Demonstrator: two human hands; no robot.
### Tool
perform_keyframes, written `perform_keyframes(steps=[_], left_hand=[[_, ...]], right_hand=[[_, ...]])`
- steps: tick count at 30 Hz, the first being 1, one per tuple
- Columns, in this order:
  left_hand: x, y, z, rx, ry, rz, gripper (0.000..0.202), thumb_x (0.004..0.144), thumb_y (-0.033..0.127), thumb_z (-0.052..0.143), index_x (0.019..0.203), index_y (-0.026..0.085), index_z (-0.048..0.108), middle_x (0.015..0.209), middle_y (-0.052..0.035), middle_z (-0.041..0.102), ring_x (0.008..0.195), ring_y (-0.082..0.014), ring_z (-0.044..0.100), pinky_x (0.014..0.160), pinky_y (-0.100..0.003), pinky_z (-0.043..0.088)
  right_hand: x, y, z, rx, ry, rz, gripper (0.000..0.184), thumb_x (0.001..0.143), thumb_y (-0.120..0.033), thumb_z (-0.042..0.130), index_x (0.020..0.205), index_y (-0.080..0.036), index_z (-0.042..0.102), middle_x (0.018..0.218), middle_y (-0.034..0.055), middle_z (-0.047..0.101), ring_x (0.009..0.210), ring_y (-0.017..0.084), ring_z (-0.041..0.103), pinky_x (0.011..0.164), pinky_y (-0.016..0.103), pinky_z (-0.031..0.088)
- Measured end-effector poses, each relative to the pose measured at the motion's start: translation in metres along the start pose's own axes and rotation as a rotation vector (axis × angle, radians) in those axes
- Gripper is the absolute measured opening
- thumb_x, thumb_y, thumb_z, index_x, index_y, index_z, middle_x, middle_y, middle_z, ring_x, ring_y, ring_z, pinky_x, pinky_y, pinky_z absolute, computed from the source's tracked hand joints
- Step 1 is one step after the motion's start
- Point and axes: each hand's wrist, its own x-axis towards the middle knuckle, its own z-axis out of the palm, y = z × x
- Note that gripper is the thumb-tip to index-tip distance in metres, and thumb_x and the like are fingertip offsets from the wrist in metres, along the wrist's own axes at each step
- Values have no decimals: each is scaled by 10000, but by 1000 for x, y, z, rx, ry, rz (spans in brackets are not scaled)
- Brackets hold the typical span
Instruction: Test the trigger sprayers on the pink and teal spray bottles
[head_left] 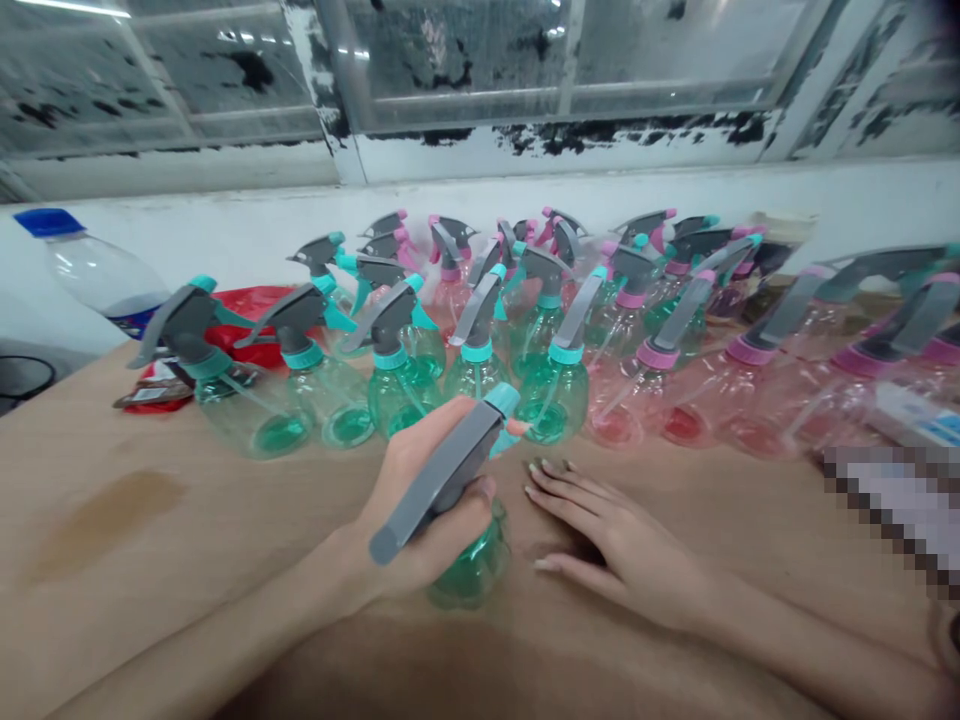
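Two hands rest low in the centre of the frame. The left hand (431, 550) is clenched around the neck of a green spray bottle (472, 572) standing on the table (150, 600). The right hand (622, 548) lies flat just beside it, released and holding nothing. Behind them stand rows of green and pink bottles (559, 390).

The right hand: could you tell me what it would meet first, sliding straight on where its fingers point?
Probably the green spray bottle that the left hand holds, close ahead; depth is unclear.
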Motion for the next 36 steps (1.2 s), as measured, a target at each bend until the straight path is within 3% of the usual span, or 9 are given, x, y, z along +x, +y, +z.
perform_keyframes(steps=[6, 18, 22, 26, 32, 36], left_hand=[[-5, 2, 2, 1, 44, -46, 326, 765, 213, 489, 1048, 224, 650, 682, 24, 596, 577, -144, 548, 679, -273, 537], [-3, 3, 5, -36, 77, -36, 293, 755, 218, 479, 989, 194, 654, 659, 23, 549, 590, -139, 521, 669, -267, 513], [-2, -2, 5, -66, 45, -57, 346, 715, 235, 473, 1015, 228, 645, 608, 30, 520, 546, -155, 501, 613, -286, 502], [0, -3, 1, -82, -17, 9, 364, 674, 185, 493, 1008, 211, 634, 658, 19, 525, 560, -152, 482, 605, -286, 475], [3, 0, -3, -42, -49, 42, 235, 686, 189, 461, 881, 196, 591, 680, 27, 477, 533, -125, 413, 556, -272, 433], [-1, 2, -1, -17, 6, 10, 148, 722, 207, 447, 808, 200, 567, 731, 3, 563, 620, -149, 540, 591, -284, 462]], right_hand=[[0, -1, 0, 5, 3, 13, 628, 920, -482, 555, 1467, -220, 396, 1497, 95, 433, 1388, 271, 386, 1131, 515, 352], [-1, 1, 0, -13, -17, 8, 598, 927, -494, 538, 1441, -205, 440, 1505, 91, 424, 1395, 268, 375, 1139, 510, 341], [-1, 1, 1, 15, 3, 9, 596, 915, -483, 564, 1442, -233, 441, 1501, 86, 433, 1390, 278, 383, 1133, 520, 347], [-1, 1, 1, 18, 4, 8, 587, 915, -488, 562, 1435, -237, 453, 1502, 83, 433, 1390, 277, 384, 1135, 519, 345], [-2, 1, 2, 3, 0, 7, 590, 921, -501, 546, 1429, -212, 461, 1499, 86, 435, 1394, 271, 376, 1140, 511, 340], [-1, 1, 1, -25, -24, 2, 590, 935, -512, 513, 1420, -180, 469, 1508, 93, 420, 1400, 258, 368, 1148, 500, 329]])
